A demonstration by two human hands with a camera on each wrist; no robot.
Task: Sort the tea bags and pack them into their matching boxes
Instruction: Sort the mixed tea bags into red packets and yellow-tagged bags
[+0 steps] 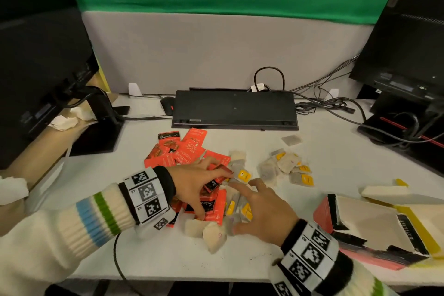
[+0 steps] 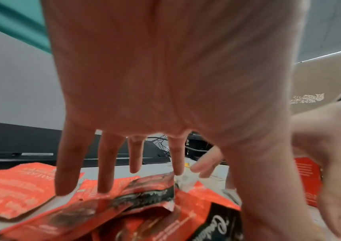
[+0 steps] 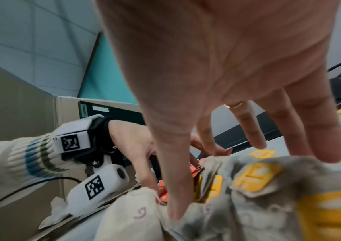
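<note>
Reaching into the heap on the desk (image 1: 324, 161), the left hand (image 1: 192, 182) spreads its fingers over red sachets (image 1: 182, 151) and the right hand (image 1: 264, 211) lies flat on paper bags (image 1: 240, 209); the opened boxes (image 1: 372, 221) lie right. Left wrist: straight fingers (image 2: 105, 163) hover over the sachets, holding nothing. Right wrist: the thumb (image 3: 171, 179) touches a bag, other fingers extended.
</note>
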